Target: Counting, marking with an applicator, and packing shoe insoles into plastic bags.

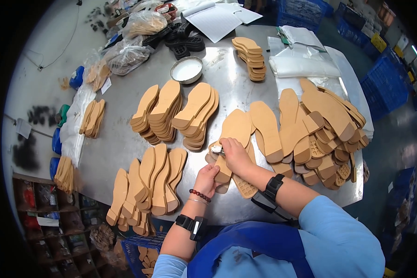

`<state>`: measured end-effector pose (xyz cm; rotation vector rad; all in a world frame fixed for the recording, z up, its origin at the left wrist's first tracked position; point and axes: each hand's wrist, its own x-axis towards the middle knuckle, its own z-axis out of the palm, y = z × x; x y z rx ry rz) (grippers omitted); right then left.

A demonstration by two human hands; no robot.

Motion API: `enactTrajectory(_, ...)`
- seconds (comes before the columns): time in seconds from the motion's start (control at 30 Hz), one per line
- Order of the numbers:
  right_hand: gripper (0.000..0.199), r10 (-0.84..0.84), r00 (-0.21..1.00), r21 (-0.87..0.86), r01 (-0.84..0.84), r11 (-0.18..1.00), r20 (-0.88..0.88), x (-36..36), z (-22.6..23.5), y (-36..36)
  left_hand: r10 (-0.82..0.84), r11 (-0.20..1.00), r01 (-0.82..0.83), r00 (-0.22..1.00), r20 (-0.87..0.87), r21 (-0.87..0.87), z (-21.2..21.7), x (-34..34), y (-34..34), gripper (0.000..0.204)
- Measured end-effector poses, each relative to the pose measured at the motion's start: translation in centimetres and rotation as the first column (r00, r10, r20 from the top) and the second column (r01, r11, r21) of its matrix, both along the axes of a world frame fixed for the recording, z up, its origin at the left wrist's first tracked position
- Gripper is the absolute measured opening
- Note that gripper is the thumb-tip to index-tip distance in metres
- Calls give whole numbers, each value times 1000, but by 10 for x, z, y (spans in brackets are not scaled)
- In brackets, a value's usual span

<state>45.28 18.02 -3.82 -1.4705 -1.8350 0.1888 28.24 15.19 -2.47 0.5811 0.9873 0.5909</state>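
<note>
The right hand [235, 155] is clenched round a small metal-tipped tool [216, 150], pressing it against the edge of a tan shoe sole [236, 127] that lies on the worktop [227, 83] just in front of the person. The left hand [207, 180] grips the heel end of the sole in work [223, 175], pinning it down (a dark bead bracelet and a black wrist strap sit on that forearm). To do this well, I judge the left hand should keep the piece flat and steady while the tool follows the rim closely, with fingers kept behind the tip.

Crowding is the main nuisance. A big loose heap of soles [324, 134] lies to the right, touching the ones in work; fanned stacks [176, 113] sit just beyond, and another spread [148, 185] lies near the left elbow. Farther back stand a round metal bowl [186, 69], a neat stack of soles [250, 58], black treaded soles [183, 44], clear plastic bags [303, 60] and white paper [215, 18]. Blue crates [384, 85] stand beside the worktop
</note>
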Motion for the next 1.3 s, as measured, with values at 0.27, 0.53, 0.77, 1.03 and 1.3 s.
enactTrajectory(0.27,35,-293,954,-257,299,919,62,78,-3,66,23,972,11,990,-141,235,74,17,-12,30)
enactTrajectory(0.53,43,-393,842,-490,183,853,-370,54,34,45,574,712,-358,793,-207,604,140,-170,-48,37)
enactTrajectory(0.77,22,-239,932,-79,269,960,271,50,-9,65,203,921,264,297,-933,285,63,-307,-36,33)
enactTrajectory(1.03,17,-599,754,-194,652,733,270,149,-26,99,414,407,598,554,-723,691,108,-126,24,42)
enactTrajectory(1.3,24,-80,960,4,82,997,268,21,0,16,187,153,872,435,-881,464,17,31,60,96)
